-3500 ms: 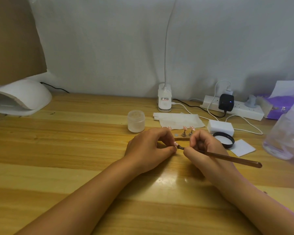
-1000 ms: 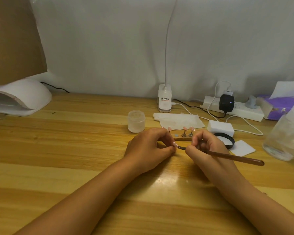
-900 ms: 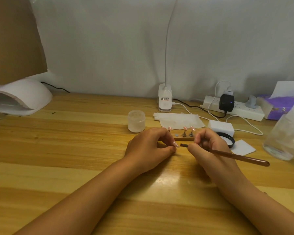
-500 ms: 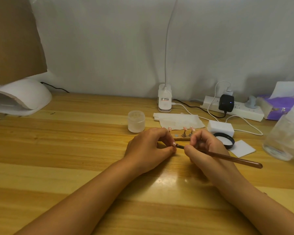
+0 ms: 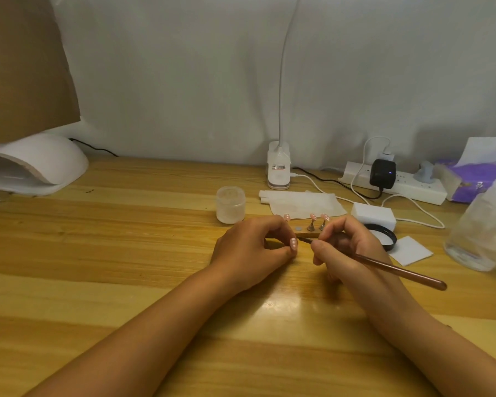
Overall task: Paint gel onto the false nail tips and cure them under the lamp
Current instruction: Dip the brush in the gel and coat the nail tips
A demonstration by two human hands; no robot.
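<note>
Fingers of left hand pinching one nail tip, right fingers gripping one brush, three tips behind.

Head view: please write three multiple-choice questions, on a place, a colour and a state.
1. Where on the table stands the curing lamp? A far left; B centre; C far right.
2. What colour is the brush handle? A white; B brown; C purple.
3. What does the left hand do? A lies flat; B holds a nail tip; C grips the brush.
Answers: A, it sits at the left edge; B, the handle looks reddish brown; B, the tip shows at its curled fingertips, and the right hand holds the brush.
</note>
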